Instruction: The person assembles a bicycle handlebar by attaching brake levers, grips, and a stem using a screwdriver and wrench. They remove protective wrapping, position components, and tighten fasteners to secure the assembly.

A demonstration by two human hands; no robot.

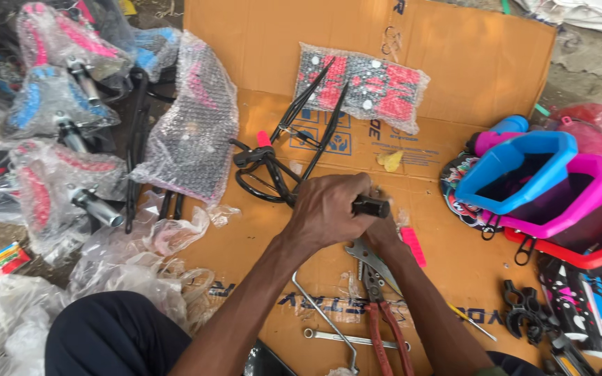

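Left hand [329, 209] around black grip [372, 206], right hand [383, 230] seemingly underneath.

Hands: 2, centre | baskets [548, 184]: 3, nested, at 3 o'clock | pliers [381, 313]: 1, at 6 o'clock | wrapped saddles [57, 111]: 3, at 10 o'clock | wrenches [346, 339]: 1, at 6 o'clock

I see flattened brown cardboard [468, 63] spread as the work surface across the frame's centre, bare dusty ground [587, 69] at upper right, in soft daylight.
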